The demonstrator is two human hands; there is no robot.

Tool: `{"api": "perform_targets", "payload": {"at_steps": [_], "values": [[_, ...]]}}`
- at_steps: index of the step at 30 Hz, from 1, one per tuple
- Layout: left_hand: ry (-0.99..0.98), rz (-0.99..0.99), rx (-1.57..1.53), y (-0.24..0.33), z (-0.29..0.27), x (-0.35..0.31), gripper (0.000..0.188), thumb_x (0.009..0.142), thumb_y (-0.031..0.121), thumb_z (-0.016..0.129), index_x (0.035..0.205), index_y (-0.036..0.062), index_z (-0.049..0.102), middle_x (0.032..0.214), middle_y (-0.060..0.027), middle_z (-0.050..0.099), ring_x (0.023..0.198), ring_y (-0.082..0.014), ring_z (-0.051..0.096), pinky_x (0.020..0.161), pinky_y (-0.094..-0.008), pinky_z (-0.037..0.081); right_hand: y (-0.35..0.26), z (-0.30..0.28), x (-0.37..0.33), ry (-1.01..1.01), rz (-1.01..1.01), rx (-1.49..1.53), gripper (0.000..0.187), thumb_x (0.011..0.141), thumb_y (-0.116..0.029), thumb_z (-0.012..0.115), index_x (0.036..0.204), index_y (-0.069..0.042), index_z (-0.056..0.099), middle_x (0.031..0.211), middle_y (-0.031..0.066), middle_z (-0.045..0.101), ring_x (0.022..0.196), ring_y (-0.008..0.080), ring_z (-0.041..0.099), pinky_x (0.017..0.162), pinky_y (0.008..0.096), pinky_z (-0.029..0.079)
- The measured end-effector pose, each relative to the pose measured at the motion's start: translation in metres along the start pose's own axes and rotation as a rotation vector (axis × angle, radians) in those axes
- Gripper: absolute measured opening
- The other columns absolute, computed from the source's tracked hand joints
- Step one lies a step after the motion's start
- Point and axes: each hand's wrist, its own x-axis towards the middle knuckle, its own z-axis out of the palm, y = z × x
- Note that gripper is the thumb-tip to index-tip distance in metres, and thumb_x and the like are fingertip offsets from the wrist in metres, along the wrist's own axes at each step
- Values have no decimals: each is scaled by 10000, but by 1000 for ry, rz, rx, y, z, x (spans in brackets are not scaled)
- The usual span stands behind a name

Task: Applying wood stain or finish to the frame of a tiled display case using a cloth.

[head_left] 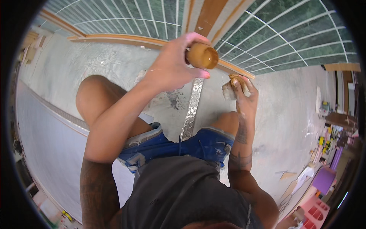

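My left hand (169,63) is wrapped round a small amber-brown cup (202,56), tilted so that its round mouth shows. Inside the cup there is a glossy brownish surface; how much it holds I cannot tell. Lower and to the right, my right hand (248,93) pinches a crumpled pale rag (228,91) with brown stains on its upper part. Just beyond both hands stands a wooden frame (209,19), brown along its upright and along its bottom rails. Neither the cup nor the rag plainly touches that wood.
Green panes with white grid bars (286,34) flank the upright. A diamond-plate metal strip (192,103) runs along the grey floor (282,103) between my knees. At the right are a purple box (325,180), a pink plastic piece (316,210) and yellow-and-black tools (323,141).
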Motion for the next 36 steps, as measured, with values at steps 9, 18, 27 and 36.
{"api": "perform_targets", "payload": {"at_steps": [9, 18, 27, 36], "values": [[178, 45, -56, 10, -21, -3, 693, 690, -85, 837, 1312, 32, 554, 1233, -83, 636, 1140, -155, 607, 995, -300, 491, 164, 11, 71, 223, -75, -291, 270, 889, -155, 729, 1071, 43, 712, 906, 119, 728, 786, 180, 688, 736, 293, 525], [274, 99, -124, 2, -24, -5, 722, 667, -73, 863, 1311, 12, 547, 1229, -118, 648, 1122, -177, 634, 990, -309, 521, 207, 90, 140, 138, -473, -736, 199, 885, -153, 661, 1050, -66, 730, 991, 158, 707, 884, 370, 694, 804, 452, 551], [267, 129, -170, 2, -24, -5, 738, 665, -57, 879, 1318, -13, 537, 1224, -124, 648, 1128, -171, 628, 985, -304, 525, 222, 100, 152, -31, -613, -1187, 255, 859, -115, 599, 1096, -119, 693, 1030, 110, 620, 996, 298, 660, 809, 462, 541], [249, 104, -172, 4, -31, -8, 762, 670, -27, 889, 1342, 15, 532, 1266, -98, 620, 1201, -196, 590, 1062, -350, 475, 232, -19, 150, 67, -495, -1319, 257, 872, -86, 580, 1094, -112, 705, 1061, 127, 644, 985, 298, 663, 768, 445, 563]]}}
